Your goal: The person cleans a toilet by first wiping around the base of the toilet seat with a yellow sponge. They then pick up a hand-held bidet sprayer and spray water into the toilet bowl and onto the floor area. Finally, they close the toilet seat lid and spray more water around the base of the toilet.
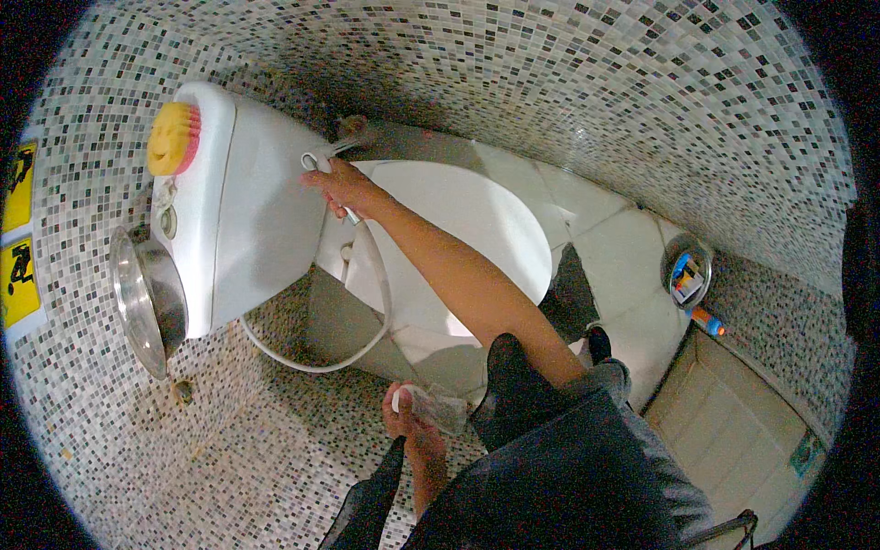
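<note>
My right hand (347, 189) is closed around a white bidet sprayer (315, 162) in front of the toilet tank (275, 199). A white hose (386, 295) hangs in a loop from the sprayer's metal end. Below it, my left hand (410, 412) grips a clear, crumpled-looking plastic item (443, 409) with a white part at its end; its exact kind is unclear. Behind my right forearm lies the white toilet lid or seat (474, 227), partly covered by the arm. On the tank's top rest a yellow and pink sponge (170, 139) with a smiling face and a push button (167, 222).
A shiny steel bowl (137, 302) sits tilted at the tank's end. Mosaic-tiled walls (550, 82) surround the toilet. At the right are a round bin (708, 271) holding packets, a blue bottle (705, 320) with an orange cap, and a tiled recess (729, 412). Yellow signs (19, 282) hang far left.
</note>
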{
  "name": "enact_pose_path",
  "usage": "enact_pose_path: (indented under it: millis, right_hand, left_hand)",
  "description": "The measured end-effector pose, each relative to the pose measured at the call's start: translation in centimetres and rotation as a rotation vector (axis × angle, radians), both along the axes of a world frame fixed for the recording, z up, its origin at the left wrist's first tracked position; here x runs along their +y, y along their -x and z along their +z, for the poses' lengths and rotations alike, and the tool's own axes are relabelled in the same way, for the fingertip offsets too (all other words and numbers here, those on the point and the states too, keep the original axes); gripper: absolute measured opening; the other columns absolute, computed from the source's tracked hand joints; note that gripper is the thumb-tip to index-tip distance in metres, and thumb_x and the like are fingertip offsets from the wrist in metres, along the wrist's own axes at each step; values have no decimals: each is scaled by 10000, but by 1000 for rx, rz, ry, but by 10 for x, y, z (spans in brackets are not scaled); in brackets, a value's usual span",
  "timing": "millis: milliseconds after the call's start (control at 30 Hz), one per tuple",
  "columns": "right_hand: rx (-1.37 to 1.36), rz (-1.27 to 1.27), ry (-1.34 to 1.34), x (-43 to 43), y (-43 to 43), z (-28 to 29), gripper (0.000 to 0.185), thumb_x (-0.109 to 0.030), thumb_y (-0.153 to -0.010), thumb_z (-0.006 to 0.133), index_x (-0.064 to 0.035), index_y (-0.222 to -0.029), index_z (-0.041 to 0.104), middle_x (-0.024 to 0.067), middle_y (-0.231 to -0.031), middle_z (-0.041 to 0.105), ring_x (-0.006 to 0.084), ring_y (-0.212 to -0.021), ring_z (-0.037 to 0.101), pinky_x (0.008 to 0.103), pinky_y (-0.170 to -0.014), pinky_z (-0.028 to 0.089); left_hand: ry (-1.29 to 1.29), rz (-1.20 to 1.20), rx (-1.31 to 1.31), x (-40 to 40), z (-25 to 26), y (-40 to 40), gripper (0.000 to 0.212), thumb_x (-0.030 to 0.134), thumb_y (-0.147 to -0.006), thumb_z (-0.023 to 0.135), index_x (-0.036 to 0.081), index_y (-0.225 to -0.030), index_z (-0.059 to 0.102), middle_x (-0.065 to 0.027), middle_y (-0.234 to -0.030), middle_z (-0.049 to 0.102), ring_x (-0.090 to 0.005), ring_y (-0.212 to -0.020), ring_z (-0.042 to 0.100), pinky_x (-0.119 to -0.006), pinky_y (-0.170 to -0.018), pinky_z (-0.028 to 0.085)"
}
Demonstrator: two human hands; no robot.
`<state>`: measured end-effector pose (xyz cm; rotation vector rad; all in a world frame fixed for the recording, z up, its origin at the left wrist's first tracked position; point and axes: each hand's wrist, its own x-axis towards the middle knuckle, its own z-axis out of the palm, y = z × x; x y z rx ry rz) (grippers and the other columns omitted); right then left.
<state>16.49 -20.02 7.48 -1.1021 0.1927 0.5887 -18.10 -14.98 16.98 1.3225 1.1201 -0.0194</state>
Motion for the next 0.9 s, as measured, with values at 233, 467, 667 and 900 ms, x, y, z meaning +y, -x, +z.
enact_pose_path:
  millis: [233,467,667,900]
  right_hand:
    - [21,-33,34,-7,-2,-12,436,-342,-782,666,-24,-973,437,30,-551,428,102,-359,389,259,-300,341]
    - [-1,-125,67,-14,8,-13,442,-331,-776,679,-19,-944,415,28,-528,424,105,-349,390,270,-296,340]
    - [44,-148,132,-30,16,-11,450,-346,-768,686,4,-908,441,31,-485,428,124,-317,391,288,-298,343]
    - [70,-227,248,-44,24,-23,537,-404,-749,689,34,-961,459,53,-523,459,137,-344,424,295,-296,362]
  left_hand:
    - [86,20,-22,18,-36,17,482,296,-770,714,57,-1110,470,-80,-962,571,-195,-888,548,-339,-751,497]
    - [57,19,-1,7,-17,1,465,309,-770,710,70,-1094,476,-77,-964,564,-198,-893,545,-341,-756,496]
    - [89,-3,-16,-5,-1,-11,442,295,-779,698,67,-1081,469,-78,-977,549,-211,-904,545,-358,-779,496]
    - [98,32,-46,3,-22,-2,396,204,-788,686,53,-1089,478,-85,-976,562,-215,-905,554,-362,-791,498]
